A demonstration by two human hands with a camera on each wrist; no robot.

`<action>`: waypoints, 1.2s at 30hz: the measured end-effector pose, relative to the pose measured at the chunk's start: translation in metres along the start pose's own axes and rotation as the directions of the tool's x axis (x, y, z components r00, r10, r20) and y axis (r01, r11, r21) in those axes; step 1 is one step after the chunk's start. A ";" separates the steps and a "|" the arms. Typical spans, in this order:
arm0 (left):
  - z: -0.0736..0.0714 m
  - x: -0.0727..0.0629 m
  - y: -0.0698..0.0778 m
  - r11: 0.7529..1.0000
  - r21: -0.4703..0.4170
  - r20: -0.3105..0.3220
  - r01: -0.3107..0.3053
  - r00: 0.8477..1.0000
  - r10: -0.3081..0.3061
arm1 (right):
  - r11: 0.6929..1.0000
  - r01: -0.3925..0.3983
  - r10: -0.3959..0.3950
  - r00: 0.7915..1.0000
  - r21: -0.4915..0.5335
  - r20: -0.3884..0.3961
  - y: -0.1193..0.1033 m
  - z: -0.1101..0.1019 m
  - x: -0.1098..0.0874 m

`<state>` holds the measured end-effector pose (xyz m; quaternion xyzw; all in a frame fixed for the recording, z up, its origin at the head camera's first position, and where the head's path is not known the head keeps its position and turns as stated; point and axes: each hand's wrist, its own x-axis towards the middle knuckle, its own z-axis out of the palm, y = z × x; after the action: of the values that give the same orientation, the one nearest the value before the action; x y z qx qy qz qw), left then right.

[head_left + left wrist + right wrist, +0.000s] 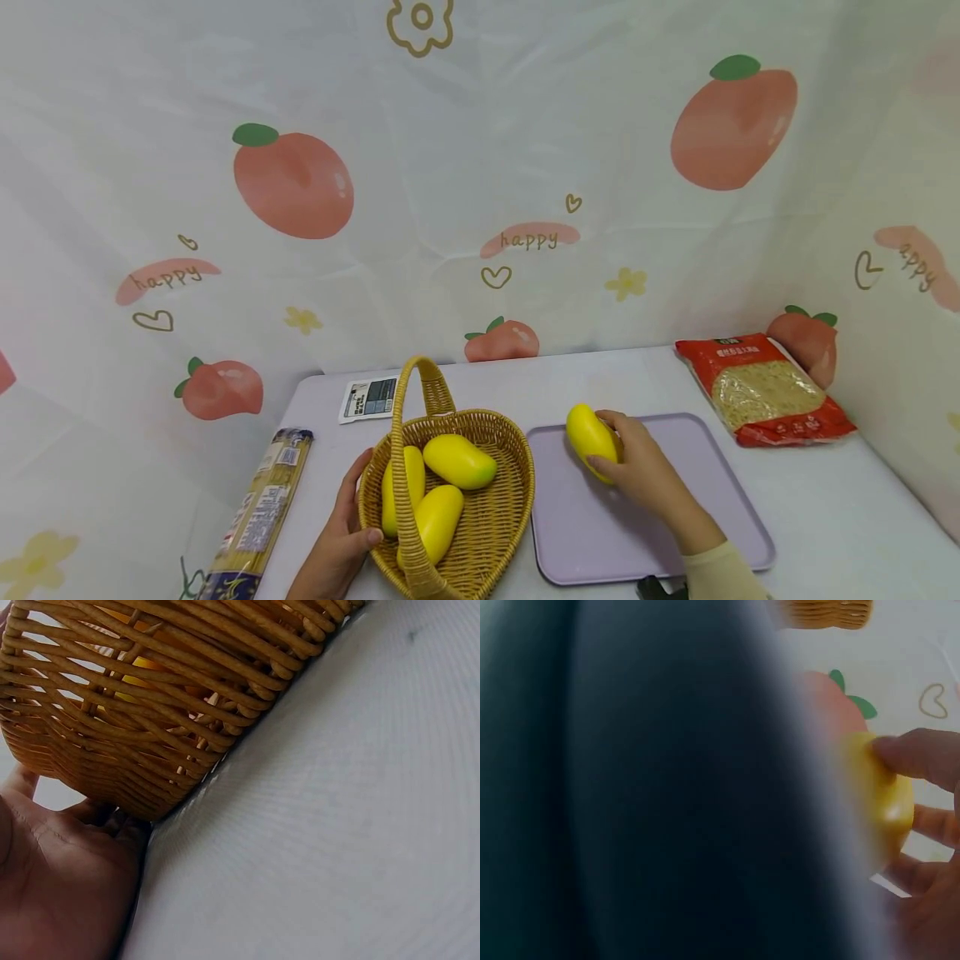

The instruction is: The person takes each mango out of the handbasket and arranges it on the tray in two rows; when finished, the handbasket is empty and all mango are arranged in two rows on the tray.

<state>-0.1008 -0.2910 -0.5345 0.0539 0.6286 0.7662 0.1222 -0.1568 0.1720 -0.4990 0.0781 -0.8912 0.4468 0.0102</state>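
Wicker basket (491,533) fills lower centre, my left hand (337,537) gripping its left side; right of centre, my right hand (641,462) holds a yellow mango (589,437) between thumb and fingers, forearm (690,527) slanting up from lower right.

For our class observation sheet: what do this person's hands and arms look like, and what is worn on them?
The left hand and right hand are bare, with no gloves visible. A plain cream sleeve shows on the right arm; no left sleeve shows.
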 end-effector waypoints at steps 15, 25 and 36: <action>0.003 -0.001 0.002 1.000 0.006 -0.011 -0.005 1.000 0.005 | 0.998 -0.021 0.019 0.999 -0.057 -0.034 -0.006 0.002 -0.003; 0.003 -0.002 0.003 1.000 -0.003 -0.006 -0.004 1.000 0.004 | 0.998 -0.035 0.034 0.999 -0.049 -0.023 -0.005 0.001 -0.004; 0.003 -0.001 0.002 1.000 -0.008 -0.009 -0.006 1.000 0.006 | 0.999 -0.040 0.040 0.999 -0.029 -0.009 -0.007 -0.001 -0.004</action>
<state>-0.0996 -0.2889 -0.5318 0.0517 0.6261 0.7691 0.1172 -0.1515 0.1693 -0.4931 0.0583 -0.8989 0.4343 0.0063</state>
